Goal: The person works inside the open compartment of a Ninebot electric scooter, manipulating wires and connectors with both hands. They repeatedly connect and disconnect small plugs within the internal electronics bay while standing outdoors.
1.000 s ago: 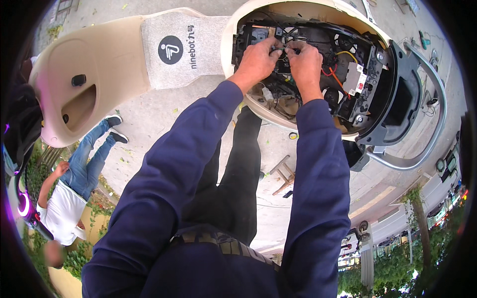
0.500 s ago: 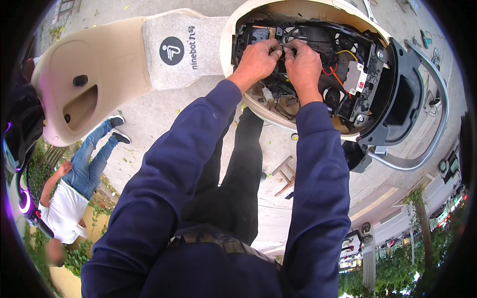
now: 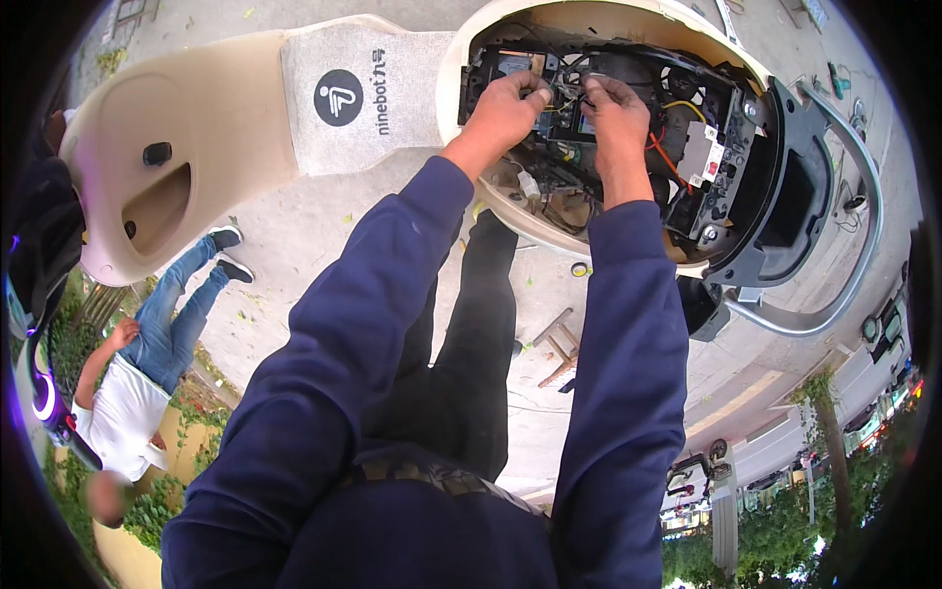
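Currently, head view: scooter (image 3: 422, 88) lies across twelve o'clock, long axis nine-to-three, grab rail (image 3: 874, 226) pointing three. Left hand (image 3: 498, 118) and right hand (image 3: 620, 120), fingers curled, flank thin wires (image 3: 561, 99) toward one o'clock; cannot tell whether either grips any.

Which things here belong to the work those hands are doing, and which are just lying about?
Seemingly in the job:
left hand
right hand
thin wires between them
open scooter compartment

Apparently just around:
small wooden frame
bystander in white
tree trunk
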{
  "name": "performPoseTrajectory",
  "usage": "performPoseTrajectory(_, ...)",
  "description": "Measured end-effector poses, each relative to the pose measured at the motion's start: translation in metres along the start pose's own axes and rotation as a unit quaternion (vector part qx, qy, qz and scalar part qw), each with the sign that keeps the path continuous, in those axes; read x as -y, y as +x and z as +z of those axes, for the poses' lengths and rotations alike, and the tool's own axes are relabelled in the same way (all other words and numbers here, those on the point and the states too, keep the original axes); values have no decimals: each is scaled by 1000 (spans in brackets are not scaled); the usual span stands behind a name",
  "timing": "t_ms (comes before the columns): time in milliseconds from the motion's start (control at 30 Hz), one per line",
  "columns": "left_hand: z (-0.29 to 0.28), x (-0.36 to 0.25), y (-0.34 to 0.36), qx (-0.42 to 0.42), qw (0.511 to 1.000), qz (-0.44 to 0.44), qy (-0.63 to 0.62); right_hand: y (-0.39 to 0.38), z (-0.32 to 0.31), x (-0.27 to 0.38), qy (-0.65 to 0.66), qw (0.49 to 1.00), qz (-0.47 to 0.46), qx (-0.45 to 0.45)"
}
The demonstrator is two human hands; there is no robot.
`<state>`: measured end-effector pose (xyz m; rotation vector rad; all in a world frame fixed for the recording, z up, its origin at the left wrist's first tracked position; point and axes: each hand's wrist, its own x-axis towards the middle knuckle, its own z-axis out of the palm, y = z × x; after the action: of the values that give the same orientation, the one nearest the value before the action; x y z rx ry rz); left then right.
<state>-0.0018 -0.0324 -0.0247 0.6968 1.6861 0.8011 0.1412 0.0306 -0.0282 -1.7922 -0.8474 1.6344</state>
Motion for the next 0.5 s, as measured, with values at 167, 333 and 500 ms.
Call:
performPoseTrajectory(167, 2, 1, 2, 11, 999, -21, -48, -5, -15, 13, 60, 996, 17, -61)
performPoseTrajectory(333, -2, -2, -1, 10, 1000, 3, -5, -13, -22, 25, 28, 980, 195, -27)
performPoseTrajectory(500, 2, -1, -2, -16, 987, 116, 110, -26, -1, 27, -92, 984, 153, -26)
